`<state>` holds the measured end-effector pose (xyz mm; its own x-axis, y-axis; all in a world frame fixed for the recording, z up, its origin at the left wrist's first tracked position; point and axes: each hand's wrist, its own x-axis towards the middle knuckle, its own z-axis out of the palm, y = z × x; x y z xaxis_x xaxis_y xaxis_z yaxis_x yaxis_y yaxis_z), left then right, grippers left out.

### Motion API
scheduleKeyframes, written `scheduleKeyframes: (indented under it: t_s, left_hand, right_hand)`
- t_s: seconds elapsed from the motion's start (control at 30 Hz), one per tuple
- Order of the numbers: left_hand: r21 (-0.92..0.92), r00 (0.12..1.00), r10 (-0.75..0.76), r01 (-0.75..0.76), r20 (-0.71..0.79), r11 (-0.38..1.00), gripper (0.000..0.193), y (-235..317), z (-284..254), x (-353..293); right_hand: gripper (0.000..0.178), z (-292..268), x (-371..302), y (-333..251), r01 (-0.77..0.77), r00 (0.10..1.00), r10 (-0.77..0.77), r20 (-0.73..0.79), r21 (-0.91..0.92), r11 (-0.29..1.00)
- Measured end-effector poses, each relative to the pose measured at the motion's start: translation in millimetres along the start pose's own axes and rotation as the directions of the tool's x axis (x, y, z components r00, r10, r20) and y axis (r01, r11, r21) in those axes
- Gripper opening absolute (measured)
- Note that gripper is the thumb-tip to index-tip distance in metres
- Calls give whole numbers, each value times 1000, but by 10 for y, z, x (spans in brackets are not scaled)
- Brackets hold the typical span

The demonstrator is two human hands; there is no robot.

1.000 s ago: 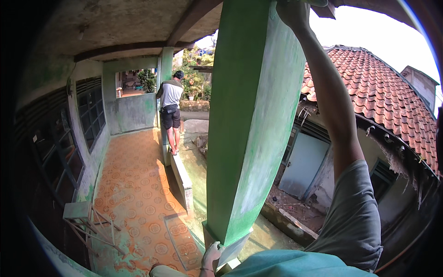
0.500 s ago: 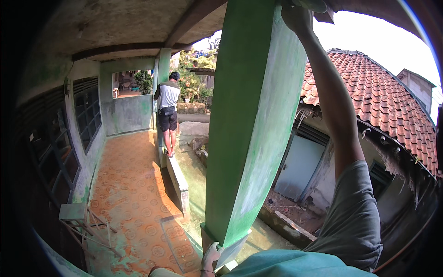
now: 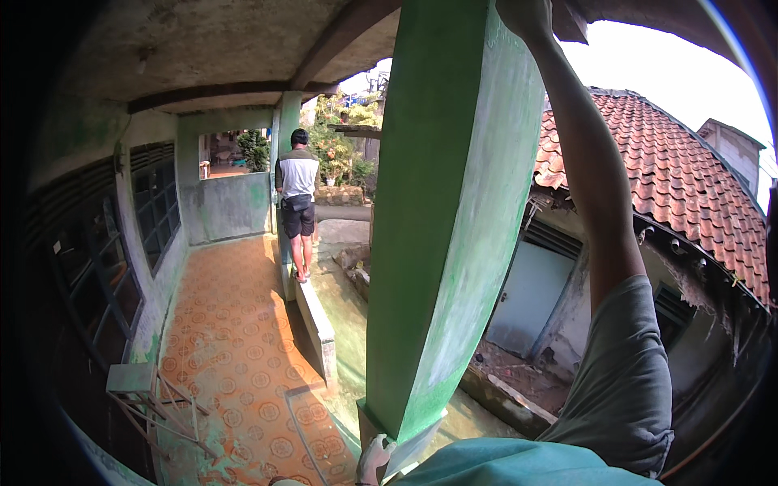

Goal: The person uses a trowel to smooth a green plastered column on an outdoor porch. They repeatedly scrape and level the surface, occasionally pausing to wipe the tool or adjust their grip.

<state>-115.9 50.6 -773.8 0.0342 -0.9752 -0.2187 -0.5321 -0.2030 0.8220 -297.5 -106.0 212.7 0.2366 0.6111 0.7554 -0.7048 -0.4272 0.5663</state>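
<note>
A green square pillar (image 3: pixel 429 227) stands right in front of me, its right face streaked with pale, chalky patches. My right arm stretches up along that side. At the picture's top edge my right hand (image 3: pixel 527 18) is against the pillar's upper part; its fingers are cut off, so anything in them is hidden. Low down, my left hand (image 3: pixel 375 459), whitish on its back, curls at the corner of the pillar's wider base (image 3: pixel 417 444).
A person (image 3: pixel 299 190) stands on a low wall (image 3: pixel 316 324) by a farther pillar. Left are an orange patterned tile floor (image 3: pixel 235 340), a small bench (image 3: pixel 134 377) and dark windows (image 3: pixel 154 194). A house with a red tiled roof (image 3: pixel 664 162) stands to the right.
My right hand has risen slightly, mostly leaving the picture; the grey-green thing beside it has gone from view. My left hand stays at the base. The other person's arm has lowered.
</note>
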Motion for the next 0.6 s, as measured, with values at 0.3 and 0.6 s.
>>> scheduleKeyframes:
  t_s: [0.3, 0.6]
  left_hand:
    - [26, 1000, 13, -13, -14, 1000, 68, -46, -72, 12]
    - [26, 1000, 26, -26, 4, 999, 63, -9, -136, 3]
  right_hand:
    - [18, 136, 97, 144, -54, 997, 51, 52, 51, 997]
    - [14, 249, 190, 340, -200, 980, 189, 67, 405, 892]
